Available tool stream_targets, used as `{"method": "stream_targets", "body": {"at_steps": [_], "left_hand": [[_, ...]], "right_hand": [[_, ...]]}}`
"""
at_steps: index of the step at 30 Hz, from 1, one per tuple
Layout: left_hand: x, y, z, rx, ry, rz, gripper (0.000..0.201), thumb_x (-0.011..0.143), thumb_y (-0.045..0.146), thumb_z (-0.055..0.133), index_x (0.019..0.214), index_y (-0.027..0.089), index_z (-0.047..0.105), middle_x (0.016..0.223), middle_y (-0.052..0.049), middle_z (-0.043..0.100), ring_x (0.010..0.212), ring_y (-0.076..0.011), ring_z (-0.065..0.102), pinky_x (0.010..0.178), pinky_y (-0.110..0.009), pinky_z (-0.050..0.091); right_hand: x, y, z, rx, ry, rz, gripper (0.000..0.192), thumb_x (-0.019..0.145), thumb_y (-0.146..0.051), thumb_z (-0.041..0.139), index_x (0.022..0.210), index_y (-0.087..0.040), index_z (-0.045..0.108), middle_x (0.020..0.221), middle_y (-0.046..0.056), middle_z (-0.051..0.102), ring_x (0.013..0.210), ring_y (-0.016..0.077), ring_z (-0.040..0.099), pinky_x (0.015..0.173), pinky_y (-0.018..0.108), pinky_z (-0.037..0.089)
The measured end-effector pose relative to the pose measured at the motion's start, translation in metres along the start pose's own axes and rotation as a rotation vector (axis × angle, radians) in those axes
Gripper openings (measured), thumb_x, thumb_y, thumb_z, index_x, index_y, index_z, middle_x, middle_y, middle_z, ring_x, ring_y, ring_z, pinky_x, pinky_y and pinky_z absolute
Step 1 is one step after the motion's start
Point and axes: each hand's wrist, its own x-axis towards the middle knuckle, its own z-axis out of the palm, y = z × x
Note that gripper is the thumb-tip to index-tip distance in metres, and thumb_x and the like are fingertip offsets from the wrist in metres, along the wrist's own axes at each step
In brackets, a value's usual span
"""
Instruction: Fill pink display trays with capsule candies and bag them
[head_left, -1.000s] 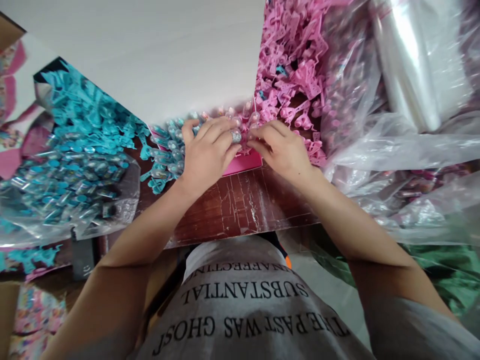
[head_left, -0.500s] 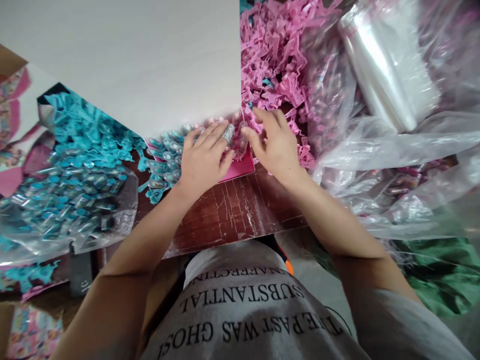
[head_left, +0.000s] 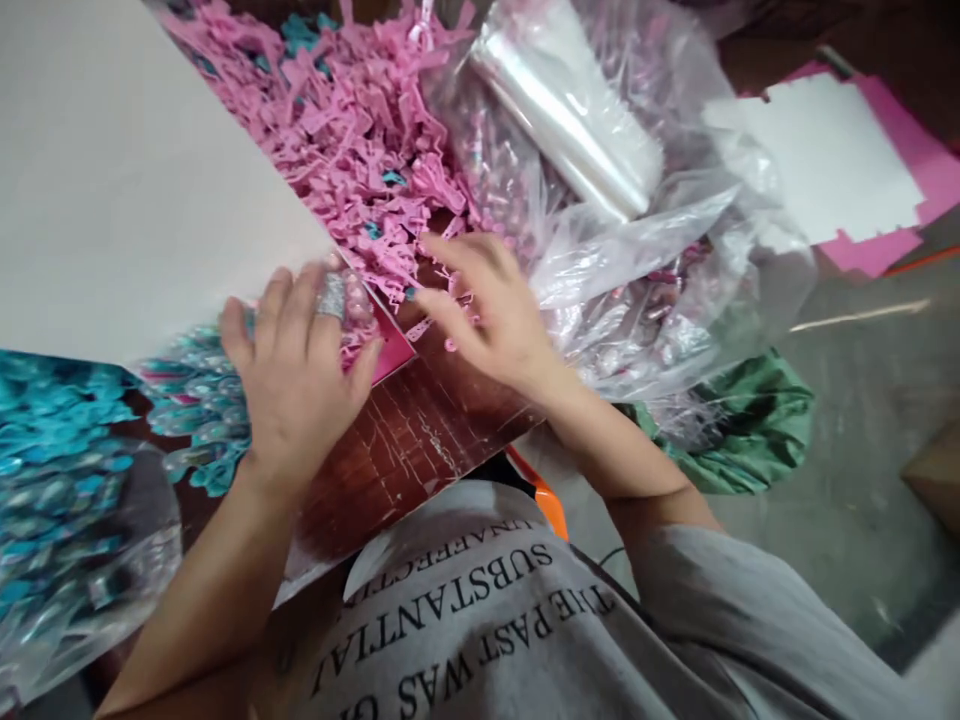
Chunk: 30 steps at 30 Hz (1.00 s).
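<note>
My left hand (head_left: 296,375) lies palm down with fingers spread over small capsule-like pieces in a shallow pink box (head_left: 395,352). A silvery, glittery piece (head_left: 331,296) shows at its fingers. Pink pieces (head_left: 360,315) lie in the box's right corner, and clear-teal pieces (head_left: 202,385) lie left of my hand. My right hand (head_left: 495,315), slightly blurred, is right of the box above the brown tabletop (head_left: 382,440). Its thumb and fingers are apart, near the edge of a pile of pink plastic pieces (head_left: 360,140), and nothing shows in its grasp.
A large white panel (head_left: 135,170) stands behind the box. Teal pieces (head_left: 52,400) and a clear bag of teal capsules (head_left: 67,540) are at left. At right are a roll of clear plastic (head_left: 570,110), filled clear bags (head_left: 622,290), a green bag (head_left: 757,430) and white card sheets (head_left: 840,150).
The view has swung to the right. My right hand has moved away from the box corner toward the pink pile. My left hand stays over the box, its fingers more spread.
</note>
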Motion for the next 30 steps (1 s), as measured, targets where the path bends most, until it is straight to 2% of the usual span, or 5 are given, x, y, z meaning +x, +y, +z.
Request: {"method": "stream_targets", "body": {"at_steps": [5,11,21,25,30], "left_hand": [[0.008,0.058,0.062,-0.106,-0.075,0.281,0.028,0.109,0.028,0.054,0.131,0.02,0.07,0.146,-0.014,0.073,0.128,-0.0363,0.07,0.102,-0.054,0.057],[0.047,0.088,0.142,-0.056,-0.166,0.214,0.032,0.103,0.014,0.047,0.112,0.018,0.077,0.107,-0.019,0.079,0.101,-0.0369,0.07,0.082,-0.049,0.053],[-0.059,0.056,0.081,-0.102,-0.308,0.239,0.031,0.105,0.013,0.052,0.113,0.023,0.08,0.106,-0.012,0.081,0.11,-0.0302,0.073,0.095,-0.049,0.05],[-0.046,0.082,0.088,-0.017,-0.228,-0.079,0.038,0.111,0.04,0.052,0.134,0.021,0.076,0.11,-0.015,0.078,0.103,-0.03,0.073,0.086,-0.042,0.056],[-0.006,0.117,0.109,0.046,-0.45,-0.146,0.051,0.108,0.062,0.054,0.128,0.021,0.077,0.131,-0.021,0.069,0.108,-0.0366,0.071,0.071,-0.04,0.058]], "right_hand": [[-0.065,0.127,-0.056,-0.19,0.356,0.501,0.058,0.113,-0.04,0.022,0.15,-0.018,0.061,0.133,0.021,0.068,0.101,0.0274,0.07,0.078,0.042,0.057],[-0.092,0.225,-0.07,-0.358,-0.019,0.651,0.055,0.109,-0.053,0.042,0.135,-0.014,0.07,0.126,0.023,0.073,0.103,0.0227,0.064,0.088,0.036,0.048],[-0.09,0.218,-0.036,-0.17,0.036,0.489,0.045,0.095,-0.048,0.051,0.126,-0.022,0.07,0.113,0.021,0.077,0.1,0.0349,0.071,0.086,0.049,0.054],[-0.106,0.194,-0.025,0.005,0.398,0.433,0.066,0.086,-0.068,0.056,0.136,-0.027,0.066,0.106,0.026,0.075,0.081,0.0349,0.071,0.066,0.049,0.049],[-0.115,0.141,-0.027,-0.033,0.486,0.126,0.044,0.09,-0.059,0.066,0.128,-0.041,0.078,0.103,0.026,0.075,0.093,0.0443,0.072,0.068,0.058,0.049]]}}
